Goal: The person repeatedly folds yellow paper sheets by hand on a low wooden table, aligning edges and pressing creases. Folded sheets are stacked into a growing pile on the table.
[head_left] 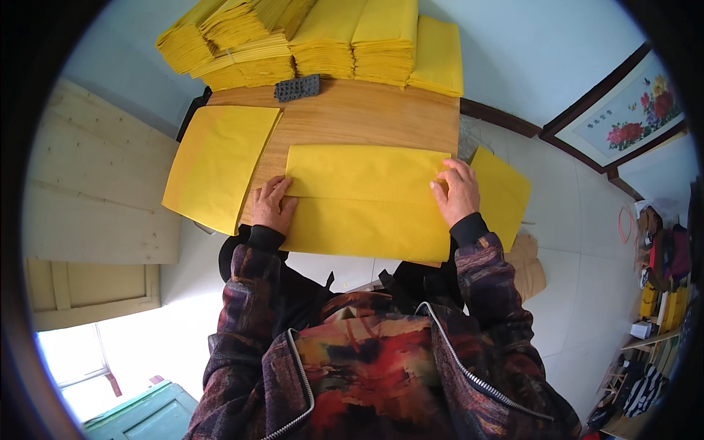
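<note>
A yellow sheet of thin, fabric-like material lies in front of me at the table's near edge, with a crease or flap edge running across it. My left hand holds its left edge, fingers bent and thumb close to the crease. At the upper right corner my right hand grips the sheet with curled fingers, the thumb resting on its top face. Parts of both hands' undersides are hidden. To the left lies a flat yellow pile that overhangs the table. Another yellow piece sticks out beyond my right hand.
Tall stacks of folded yellow pieces line the back of the wooden table. A dark grey studded block sits before them. Pale wooden boards stand at left; a framed flower picture and laden shelves are at right.
</note>
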`<act>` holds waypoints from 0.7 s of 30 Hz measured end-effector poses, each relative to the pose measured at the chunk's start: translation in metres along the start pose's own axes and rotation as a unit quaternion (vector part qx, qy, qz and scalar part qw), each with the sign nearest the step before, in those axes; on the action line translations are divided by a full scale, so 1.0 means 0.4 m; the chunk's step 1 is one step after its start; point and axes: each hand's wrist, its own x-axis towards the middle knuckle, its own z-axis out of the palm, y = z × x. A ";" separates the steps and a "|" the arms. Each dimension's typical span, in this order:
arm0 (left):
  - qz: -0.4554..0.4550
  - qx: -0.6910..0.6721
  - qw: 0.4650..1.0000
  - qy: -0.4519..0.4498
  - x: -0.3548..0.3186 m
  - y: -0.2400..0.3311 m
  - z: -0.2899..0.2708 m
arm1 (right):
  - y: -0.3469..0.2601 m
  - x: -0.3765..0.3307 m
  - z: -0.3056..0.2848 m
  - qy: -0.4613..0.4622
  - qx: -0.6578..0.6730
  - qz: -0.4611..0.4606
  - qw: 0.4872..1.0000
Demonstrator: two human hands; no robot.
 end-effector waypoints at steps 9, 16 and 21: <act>0.014 -0.003 1.000 0.011 -0.002 0.000 -0.001 | -0.017 0.018 0.012 -0.083 -0.074 -0.077 0.991; 0.010 0.000 1.000 0.006 -0.002 0.003 0.001 | 0.002 0.011 0.039 -0.185 -0.118 -0.055 0.974; -0.027 0.021 0.998 -0.057 0.022 0.018 -0.036 | -0.002 0.004 0.039 -0.168 -0.110 -0.051 0.978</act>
